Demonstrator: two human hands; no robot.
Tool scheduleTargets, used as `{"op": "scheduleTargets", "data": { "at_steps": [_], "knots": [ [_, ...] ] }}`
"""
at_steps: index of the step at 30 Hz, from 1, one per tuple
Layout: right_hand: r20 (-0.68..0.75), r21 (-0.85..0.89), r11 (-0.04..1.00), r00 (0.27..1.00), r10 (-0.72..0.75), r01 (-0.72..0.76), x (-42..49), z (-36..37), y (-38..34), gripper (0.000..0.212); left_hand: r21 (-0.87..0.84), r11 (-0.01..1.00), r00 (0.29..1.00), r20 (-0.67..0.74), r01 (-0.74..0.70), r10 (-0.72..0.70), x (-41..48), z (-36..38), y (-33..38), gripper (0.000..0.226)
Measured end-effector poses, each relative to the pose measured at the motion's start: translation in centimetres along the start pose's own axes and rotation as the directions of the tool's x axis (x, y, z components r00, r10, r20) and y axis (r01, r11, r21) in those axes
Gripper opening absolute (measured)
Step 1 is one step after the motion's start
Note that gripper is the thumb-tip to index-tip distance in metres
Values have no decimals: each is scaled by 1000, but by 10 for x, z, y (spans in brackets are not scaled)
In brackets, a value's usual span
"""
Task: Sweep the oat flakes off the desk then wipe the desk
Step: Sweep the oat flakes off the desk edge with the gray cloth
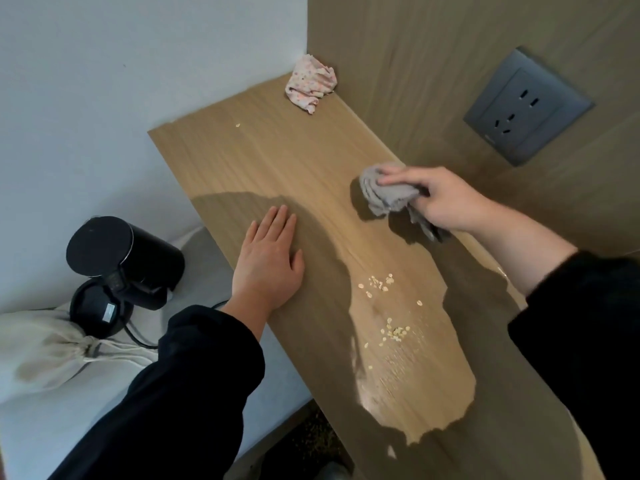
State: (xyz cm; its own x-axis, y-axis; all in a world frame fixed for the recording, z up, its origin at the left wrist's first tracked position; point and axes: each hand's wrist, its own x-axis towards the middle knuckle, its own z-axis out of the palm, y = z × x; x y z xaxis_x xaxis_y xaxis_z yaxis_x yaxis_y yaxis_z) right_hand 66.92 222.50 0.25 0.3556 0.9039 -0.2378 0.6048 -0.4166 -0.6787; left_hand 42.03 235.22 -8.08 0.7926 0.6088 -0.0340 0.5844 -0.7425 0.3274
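Right hand [446, 199] has its fingers [398, 176] clenched on a grey rag [388, 195], pressed to the table [277, 161]. Left hand [268, 265] lies flat, released. Oat flakes [379, 282] sit nearer the person than the rag. Flakes appear light and scatter-prone; rag soft, best gripped bunched.

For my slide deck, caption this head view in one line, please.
Right hand presses a grey cloth to the desk; left hand rests flat, oat flakes unswept.
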Motion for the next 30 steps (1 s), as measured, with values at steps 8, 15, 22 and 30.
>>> {"op": "scheduleTargets", "data": {
  "at_steps": [8,15,22,30],
  "knots": [
    [-125,-380,925,992,-17,-33,61,45,38,58,8,1000,1000,-14,1,-1,1,3,-2,61],
    [251,-413,852,939,-233,322,-31,75,33,63,12,1000,1000,-7,6,-6,2,4,-2,60],
    [12,-262,963,998,-65,66,43,41,44,44,0,1000,1000,-15,7,-7,2,5,-2,60],
    [327,-344,864,909,-257,368,10,68,31,62,-2,1000,1000,-18,4,-4,2,5,-2,59]
  ]
}}
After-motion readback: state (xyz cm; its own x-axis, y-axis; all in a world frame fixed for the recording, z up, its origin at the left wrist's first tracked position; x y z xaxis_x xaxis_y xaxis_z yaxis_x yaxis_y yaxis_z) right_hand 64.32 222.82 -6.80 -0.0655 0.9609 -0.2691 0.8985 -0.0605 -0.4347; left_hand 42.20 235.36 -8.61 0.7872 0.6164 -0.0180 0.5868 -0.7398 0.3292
